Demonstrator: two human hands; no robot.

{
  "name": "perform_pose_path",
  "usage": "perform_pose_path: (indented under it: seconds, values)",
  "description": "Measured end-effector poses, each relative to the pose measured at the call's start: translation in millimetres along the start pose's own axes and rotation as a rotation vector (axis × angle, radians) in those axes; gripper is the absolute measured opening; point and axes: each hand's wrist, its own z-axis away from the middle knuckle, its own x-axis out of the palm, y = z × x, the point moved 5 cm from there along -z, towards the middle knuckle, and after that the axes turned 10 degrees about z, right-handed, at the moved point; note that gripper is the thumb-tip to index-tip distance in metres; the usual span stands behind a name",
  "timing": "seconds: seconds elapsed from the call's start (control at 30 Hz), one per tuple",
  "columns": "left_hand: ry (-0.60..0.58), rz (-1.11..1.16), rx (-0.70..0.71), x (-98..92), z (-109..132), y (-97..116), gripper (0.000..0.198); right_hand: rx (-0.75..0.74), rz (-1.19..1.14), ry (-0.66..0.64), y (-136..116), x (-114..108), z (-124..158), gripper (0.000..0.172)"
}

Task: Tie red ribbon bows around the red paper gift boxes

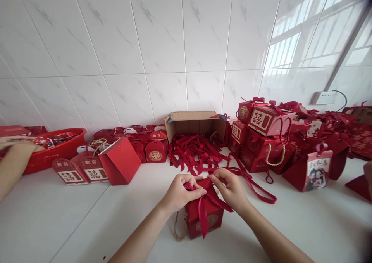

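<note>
A red gift box [193, 220] with a gold round emblem stands on the white table in front of me. Dark red satin ribbon [204, 216] lies across its top, one tail hanging down the front and another off to the right. My left hand [184, 191] pinches a loop of this ribbon between thumb and fingers. On the right side of the box top, my right hand [228, 185] has its thumb and fingertips closed on the ribbon. A twisted beige rope handle [176, 228] hangs at the box's left side.
Behind lies an open cardboard box [192, 117] spilling many ribbons [197, 150]. Red boxes [263, 127] are stacked to the right, others [72, 172] stand left. A person's arm [17, 164] reaches into a red basin [58, 154]. Another person's hand [368, 173] shows far right.
</note>
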Motion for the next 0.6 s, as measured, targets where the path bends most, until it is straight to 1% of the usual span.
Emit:
perform_pose_path:
  seconds: [0.27, 0.43, 0.6]
  values:
    - [0.008, 0.04, -0.009, -1.6, 1.7, 1.1, 0.049, -0.025, -0.046, -0.021, -1.3, 0.4, 0.5, 0.038]
    - [0.096, 0.095, -0.022, -2.6, 0.9, -0.4, 0.052, -0.058, -0.047, -0.021, -4.5, 0.5, 1.3, 0.036]
    - [0.05, 0.028, 0.001, 0.5, 1.3, 1.2, 0.055, -0.092, 0.003, -0.002, -7.2, 0.1, 3.5, 0.033]
